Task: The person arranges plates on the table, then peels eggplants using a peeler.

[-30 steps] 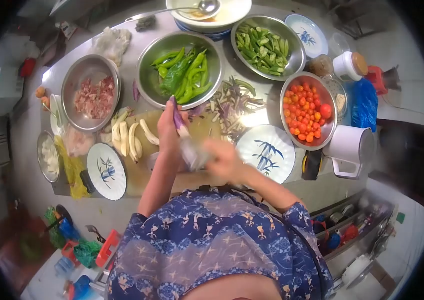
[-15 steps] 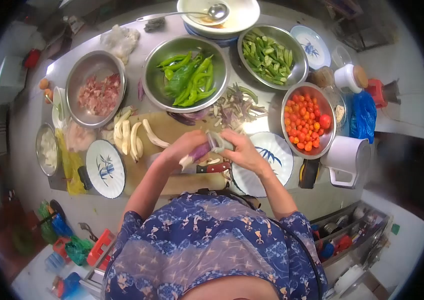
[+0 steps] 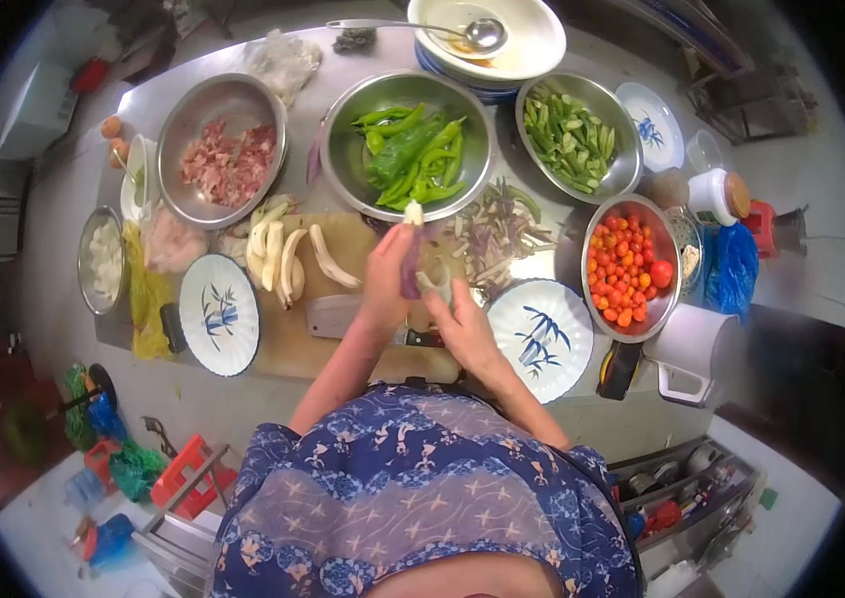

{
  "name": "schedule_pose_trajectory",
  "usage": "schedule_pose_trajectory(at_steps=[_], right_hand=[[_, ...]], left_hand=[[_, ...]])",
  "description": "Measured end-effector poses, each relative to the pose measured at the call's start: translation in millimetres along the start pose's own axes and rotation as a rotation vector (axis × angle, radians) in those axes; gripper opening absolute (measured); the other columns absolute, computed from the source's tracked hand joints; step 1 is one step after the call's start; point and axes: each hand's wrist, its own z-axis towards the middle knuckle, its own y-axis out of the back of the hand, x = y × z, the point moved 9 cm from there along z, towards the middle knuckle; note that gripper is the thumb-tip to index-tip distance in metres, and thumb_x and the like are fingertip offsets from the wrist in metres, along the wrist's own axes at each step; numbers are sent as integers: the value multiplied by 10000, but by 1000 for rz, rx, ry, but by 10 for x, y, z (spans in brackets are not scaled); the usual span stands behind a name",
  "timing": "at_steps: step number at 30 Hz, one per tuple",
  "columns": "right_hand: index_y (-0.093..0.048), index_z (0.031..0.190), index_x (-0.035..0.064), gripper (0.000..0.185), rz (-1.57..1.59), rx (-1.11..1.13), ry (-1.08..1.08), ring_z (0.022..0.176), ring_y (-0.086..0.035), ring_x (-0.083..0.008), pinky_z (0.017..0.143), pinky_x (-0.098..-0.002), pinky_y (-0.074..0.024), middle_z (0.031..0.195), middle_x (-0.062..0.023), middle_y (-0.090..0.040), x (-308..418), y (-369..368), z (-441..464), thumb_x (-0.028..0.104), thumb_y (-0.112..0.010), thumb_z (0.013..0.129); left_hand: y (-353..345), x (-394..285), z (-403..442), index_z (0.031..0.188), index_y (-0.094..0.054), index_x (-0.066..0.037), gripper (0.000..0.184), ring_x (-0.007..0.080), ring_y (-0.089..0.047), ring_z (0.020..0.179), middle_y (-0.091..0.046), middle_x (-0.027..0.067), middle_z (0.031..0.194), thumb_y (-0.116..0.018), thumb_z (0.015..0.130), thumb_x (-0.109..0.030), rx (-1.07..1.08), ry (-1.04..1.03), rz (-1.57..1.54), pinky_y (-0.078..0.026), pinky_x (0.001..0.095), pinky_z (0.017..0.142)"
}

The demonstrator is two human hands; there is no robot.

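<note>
My left hand (image 3: 386, 282) is wrapped round a slim purple eggplant (image 3: 410, 267), held nearly upright with its pale peeled tip pointing away from me. A pale green peeler (image 3: 435, 280) is gripped in my right hand (image 3: 468, 334), close beside the eggplant's lower end. Beneath my hands lies a wooden cutting board (image 3: 288, 349), where a cleaver (image 3: 333, 314) rests, its handle partly hidden by my arm. Several peeled eggplants (image 3: 273, 261) lie at the board's left. Purple and pale peelings (image 3: 502, 234) are heaped beyond my right hand.
Steel bowls hold meat (image 3: 228, 164), green peppers (image 3: 413, 159), cut okra (image 3: 567, 140) and small tomatoes (image 3: 622, 264). Two patterned plates, one left (image 3: 218, 339) and one right (image 3: 542, 364), flank the board. A white jug (image 3: 687, 344) stands at the right edge; a ladle (image 3: 482, 35) lies in a white bowl.
The eggplant has swung from slanting toward me to nearly upright, tip away. My left hand has turned with it, and the peeler has moved toward its near end. The view has shifted slightly.
</note>
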Motion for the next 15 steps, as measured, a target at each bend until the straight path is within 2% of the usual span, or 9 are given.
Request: schedule_pose_trajectory(at_steps=[1, 2, 4, 5, 6, 8, 9, 11, 15], right_hand=[[-465, 1267, -4, 392, -58, 17, -11, 924, -621, -434, 849, -475, -471, 958, -227, -622, 140, 99, -30, 323, -455, 1051], [-465, 1267, -4, 392, -54, 8, -15, 924, -621, -434, 849, -475, -471, 958, -227, -622, 155, 130, -8, 323, -455, 1051], [-470, 1250, -17, 335, -258, -182, 229, 951, -591, -487, 843, -500, -462, 1008, -263, -610, 402, 329, 29, 245, -454, 1043], [-464, 1259, -21, 309, -270, -150, 221, 999, -561, -504, 850, -511, -451, 1051, -293, -597, 387, 333, 89, 181, -461, 1025], [-464, 1259, -21, 309, -268, -163, 216, 999, -561, -504, 850, -511, -451, 1051, -293, -597, 408, 373, 140, 181, -461, 1025], [-468, 1252, -12, 280, -189, -99, 242, 976, -573, -495, 810, -503, -461, 1018, -291, -601, 524, 346, 224, 147, -465, 1021], [-474, 1248, 2, 282, -212, -108, 190, 919, -596, -498, 760, -509, -476, 975, -299, -622, 528, 337, 258, 183, -448, 1033], [-475, 1244, 1, 297, -267, -95, 121, 888, -606, -502, 740, -518, -481, 958, -303, -631, 548, 308, 320, 213, -439, 1039], [-481, 1200, -5, 339, -418, -38, -20, 861, -618, -516, 723, -566, -474, 930, -324, -645, 575, 227, 316, 290, -406, 1049]], left_hand=[[67, 187, 2, 1153, -624, -70, 277, 39, -505, 654, -572, -56, 822, -518, 1048, -303, -12, 277, -304, -396, 209, 532], [103, 161, 9, 1153, -624, -70, 277, 39, -505, 654, -572, -56, 822, -518, 1048, -303, -3, 283, -301, -396, 209, 532], [50, 202, -31, 1130, -626, -99, 275, 37, -496, 638, -567, -51, 810, -492, 1056, -328, -12, 429, -382, -391, 221, 513], [37, 208, -77, 1123, -631, -111, 278, 30, -505, 654, -572, -54, 808, -480, 1057, -335, -72, 445, -349, -393, 224, 524], [24, 271, -71, 1123, -631, -111, 278, 30, -505, 654, -572, -54, 808, -480, 1057, -335, -60, 451, -344, -393, 224, 524], [20, 421, -42, 1262, -575, -56, 384, 115, -656, 847, -678, 56, 1107, -428, 1073, -356, -34, 443, -367, -532, 266, 743], [-9, 432, -45, 1262, -575, -56, 384, 115, -656, 847, -678, 56, 1107, -428, 1073, -356, -25, 448, -363, -532, 266, 743], [-59, 382, -21, 1264, -573, -52, 366, 157, -663, 1008, -675, 82, 1188, -420, 1073, -323, 18, 383, -349, -533, 329, 881], [-99, 260, 13, 1262, -577, -54, 353, 178, -646, 1044, -677, 76, 1157, -415, 1070, -302, 32, 366, -369, -507, 356, 942]])
